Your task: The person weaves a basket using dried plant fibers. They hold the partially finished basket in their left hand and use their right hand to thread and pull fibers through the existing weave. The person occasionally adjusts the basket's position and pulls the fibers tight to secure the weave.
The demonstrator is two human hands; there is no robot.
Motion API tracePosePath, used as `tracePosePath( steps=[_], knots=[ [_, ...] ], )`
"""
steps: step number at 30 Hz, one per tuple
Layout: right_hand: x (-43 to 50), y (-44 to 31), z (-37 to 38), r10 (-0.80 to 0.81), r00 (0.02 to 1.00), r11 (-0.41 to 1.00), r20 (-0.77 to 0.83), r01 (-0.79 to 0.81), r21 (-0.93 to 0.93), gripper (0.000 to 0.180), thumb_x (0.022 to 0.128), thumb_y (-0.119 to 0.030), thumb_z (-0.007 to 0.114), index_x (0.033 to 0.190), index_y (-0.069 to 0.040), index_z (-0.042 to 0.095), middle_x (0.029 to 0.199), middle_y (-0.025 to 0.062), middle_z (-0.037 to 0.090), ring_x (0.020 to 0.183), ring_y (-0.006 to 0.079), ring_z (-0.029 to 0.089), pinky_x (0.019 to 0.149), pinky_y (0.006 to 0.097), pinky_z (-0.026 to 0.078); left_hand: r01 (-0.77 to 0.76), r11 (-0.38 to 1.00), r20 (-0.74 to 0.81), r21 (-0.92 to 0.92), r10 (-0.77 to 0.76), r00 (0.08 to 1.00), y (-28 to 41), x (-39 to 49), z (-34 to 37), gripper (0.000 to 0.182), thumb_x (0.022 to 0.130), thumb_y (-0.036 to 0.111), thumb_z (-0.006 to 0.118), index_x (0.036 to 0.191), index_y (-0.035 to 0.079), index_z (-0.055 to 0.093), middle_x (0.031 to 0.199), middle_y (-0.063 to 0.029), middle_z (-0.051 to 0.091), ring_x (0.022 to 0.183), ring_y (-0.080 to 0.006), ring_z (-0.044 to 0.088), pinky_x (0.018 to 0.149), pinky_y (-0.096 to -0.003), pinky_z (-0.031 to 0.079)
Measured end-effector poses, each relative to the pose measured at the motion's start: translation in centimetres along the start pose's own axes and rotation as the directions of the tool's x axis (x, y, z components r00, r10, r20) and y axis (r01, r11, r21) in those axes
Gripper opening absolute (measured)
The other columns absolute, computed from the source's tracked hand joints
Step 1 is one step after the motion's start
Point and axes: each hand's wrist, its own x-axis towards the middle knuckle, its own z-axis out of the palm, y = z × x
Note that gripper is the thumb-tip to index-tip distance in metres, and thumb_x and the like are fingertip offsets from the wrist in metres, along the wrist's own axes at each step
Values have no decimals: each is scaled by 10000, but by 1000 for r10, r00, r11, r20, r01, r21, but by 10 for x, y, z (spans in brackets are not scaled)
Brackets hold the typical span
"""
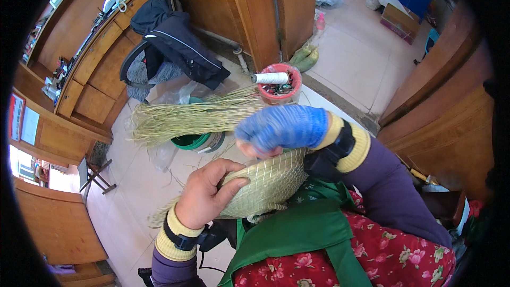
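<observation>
My left hand [211,191], bare, grips the upper edge of a coiled grass basket [267,183], its thumb on the near face and its fingers behind. The pale green basket leans against my lap, with white stitches running along its rows. My right hand [283,127], in a blue knitted fingerless glove, is at the basket's far upper edge. It is blurred, its fingers curled downward, and whatever it may hold is hidden. Beyond the hands, a bundle of dry grass stalks [191,119] lies across a green-rimmed bucket [195,142].
A red-rimmed tub [293,95] of small items carries a white thread spool [271,78]. Green gourds [306,58] lie by the wooden partition [255,12]. A dark jacket [187,44] hangs over a chair. A folding stool [95,175] stands at the left.
</observation>
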Motion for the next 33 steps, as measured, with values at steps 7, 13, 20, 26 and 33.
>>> tracePosePath(
  steps=[7,13,20,26,33],
  knots=[
    [-5,-4,4,93,995,937,49,-71,-342,179,794,-188,660,926,-70,634,827,4,596,777,113,556,731,283,450,-29,961,-22,274,36,999,13,-8,-2,353,815,269,794,1061,78,629,821,-112,666,681,-313,660,609,-381,516],
    [1,13,11,-60,996,912,71,84,-401,144,840,-181,644,922,-69,607,855,27,575,832,134,554,782,290,449,-80,987,-108,138,95,990,7,-12,8,293,796,190,812,1013,79,648,842,-89,679,659,-285,657,586,-360,503],
    [2,28,12,-159,987,921,34,160,-356,272,852,-299,670,979,-58,677,833,99,645,787,218,600,744,354,470,-175,966,-82,190,194,978,1,-8,9,300,786,160,817,1011,67,642,848,-100,679,668,-287,652,597,-362,501],
    [5,20,8,61,993,995,98,-54,-79,236,845,-339,706,932,-120,698,733,-22,565,664,93,506,610,264,405,-100,982,-19,158,104,994,9,-15,0,350,804,184,804,1064,60,605,872,-115,689,690,-313,650,639,-380,516],
    [24,16,12,161,978,979,133,-141,-147,161,842,-282,728,868,-128,690,719,-37,540,644,71,485,589,257,390,-21,992,-85,126,32,996,8,-20,7,294,822,133,790,1048,56,619,874,-109,698,699,-273,666,642,-356,513]
  ],
)
